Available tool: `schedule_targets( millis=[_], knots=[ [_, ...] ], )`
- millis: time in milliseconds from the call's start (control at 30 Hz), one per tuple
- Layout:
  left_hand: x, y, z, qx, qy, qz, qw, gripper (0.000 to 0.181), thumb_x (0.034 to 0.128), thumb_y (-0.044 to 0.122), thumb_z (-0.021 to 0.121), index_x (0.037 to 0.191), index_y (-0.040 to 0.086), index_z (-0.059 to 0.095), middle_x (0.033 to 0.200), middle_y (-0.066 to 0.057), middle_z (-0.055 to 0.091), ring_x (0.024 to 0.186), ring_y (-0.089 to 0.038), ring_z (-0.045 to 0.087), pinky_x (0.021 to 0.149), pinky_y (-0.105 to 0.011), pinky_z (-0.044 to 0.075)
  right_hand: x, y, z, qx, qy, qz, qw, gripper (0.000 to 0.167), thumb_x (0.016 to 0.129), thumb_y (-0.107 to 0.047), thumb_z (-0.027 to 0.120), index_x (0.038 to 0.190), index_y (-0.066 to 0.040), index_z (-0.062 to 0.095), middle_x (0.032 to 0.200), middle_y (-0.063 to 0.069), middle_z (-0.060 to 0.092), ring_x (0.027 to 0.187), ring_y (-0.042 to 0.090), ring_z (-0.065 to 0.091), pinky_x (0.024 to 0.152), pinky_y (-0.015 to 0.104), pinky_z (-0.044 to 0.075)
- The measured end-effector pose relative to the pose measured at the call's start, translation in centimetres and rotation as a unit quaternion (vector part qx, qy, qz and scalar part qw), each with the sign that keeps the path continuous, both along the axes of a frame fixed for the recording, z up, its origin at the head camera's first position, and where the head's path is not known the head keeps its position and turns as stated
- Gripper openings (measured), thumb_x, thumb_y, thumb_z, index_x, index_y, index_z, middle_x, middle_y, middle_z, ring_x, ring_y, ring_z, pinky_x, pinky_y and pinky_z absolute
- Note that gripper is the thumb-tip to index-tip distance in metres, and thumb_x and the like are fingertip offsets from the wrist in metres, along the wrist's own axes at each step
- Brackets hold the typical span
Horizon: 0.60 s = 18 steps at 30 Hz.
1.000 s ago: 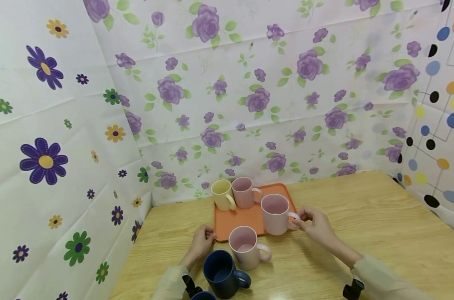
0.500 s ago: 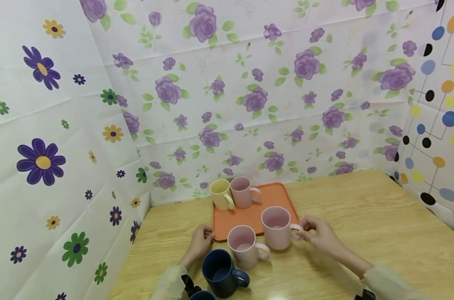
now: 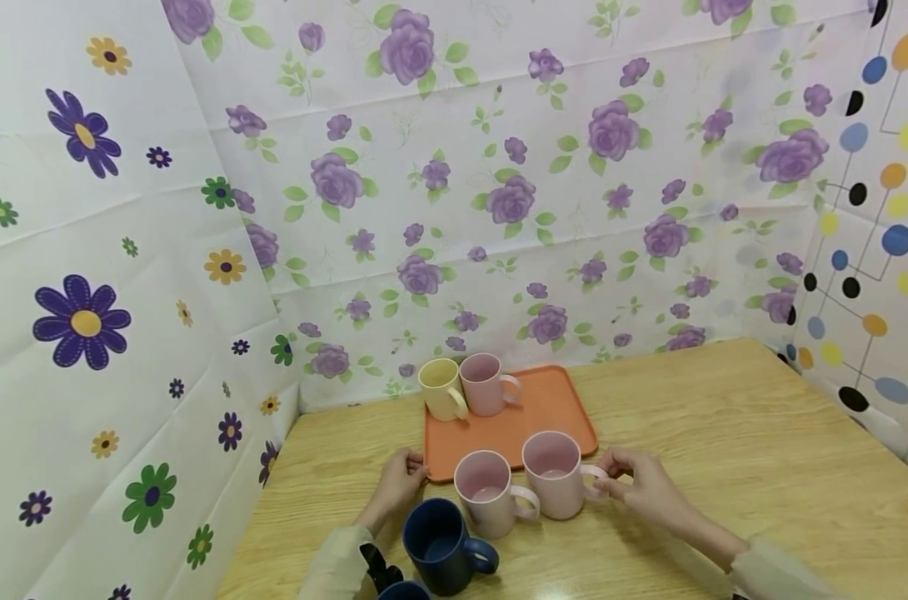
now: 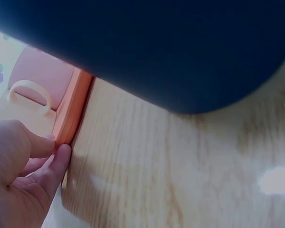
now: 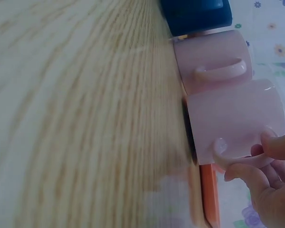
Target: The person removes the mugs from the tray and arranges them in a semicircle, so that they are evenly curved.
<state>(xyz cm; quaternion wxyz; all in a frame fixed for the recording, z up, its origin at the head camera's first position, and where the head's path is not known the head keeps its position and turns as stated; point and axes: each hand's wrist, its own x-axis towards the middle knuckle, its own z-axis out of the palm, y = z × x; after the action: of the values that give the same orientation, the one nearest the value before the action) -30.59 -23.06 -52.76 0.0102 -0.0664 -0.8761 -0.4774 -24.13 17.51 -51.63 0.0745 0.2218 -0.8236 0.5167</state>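
No text, label, brand, number or sign can be read in any view: none on the pink mugs (image 3: 557, 492), yellow mug (image 3: 439, 398), dark blue mugs (image 3: 441, 567), orange tray (image 3: 487, 437), worktop (image 3: 724, 417), flowered wall covering (image 3: 484, 208) or dotted wall covering (image 3: 874, 267).

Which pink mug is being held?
The rightmost pink mug, its handle in the right hand; the back one on the orange tray and middle one beside a navy mug aren't held.

One orange tray (image 3: 547, 404) bears one yellow mug (image 3: 441, 397) and one pink mug (image 3: 486, 394). In front of it are two more pink mugs (image 3: 491, 512) (image 3: 561, 498) and two blue mugs (image 3: 444, 568) (image 3: 404, 592).
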Motion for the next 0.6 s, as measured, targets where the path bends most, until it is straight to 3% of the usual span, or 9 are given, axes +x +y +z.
schedule_targets(
  millis=[400,600],
  knots=[
    [-0.15,-0.21,0.65,0.016,-0.021,0.010,0.9996,0.031,0.0844,-0.003,0.067,0.112,-0.014,0.058,0.092,-0.022,0.067,0.076,-0.022,0.068,0.065,-0.031,0.058,0.31,-0.06,-0.06,-0.008,-0.006,0.017,0.9998,0.011,0.083,-0.016,0.074,0.085,-0.012,0.064,0.078,0.000,0.066,0.071,0.009,0.062,0.070,0.024,0.053],
    [-0.19,-0.12,1.11,-0.012,-0.020,0.020,0.9995,0.036,0.0836,0.001,0.069,0.116,-0.012,0.059,0.097,-0.021,0.068,0.083,-0.023,0.067,0.068,-0.028,0.057,0.70,0.07,-0.06,-0.004,-0.028,0.009,0.9996,0.012,0.082,-0.016,0.075,0.084,-0.012,0.064,0.077,0.000,0.065,0.071,0.007,0.061,0.067,0.023,0.052]
  ],
)
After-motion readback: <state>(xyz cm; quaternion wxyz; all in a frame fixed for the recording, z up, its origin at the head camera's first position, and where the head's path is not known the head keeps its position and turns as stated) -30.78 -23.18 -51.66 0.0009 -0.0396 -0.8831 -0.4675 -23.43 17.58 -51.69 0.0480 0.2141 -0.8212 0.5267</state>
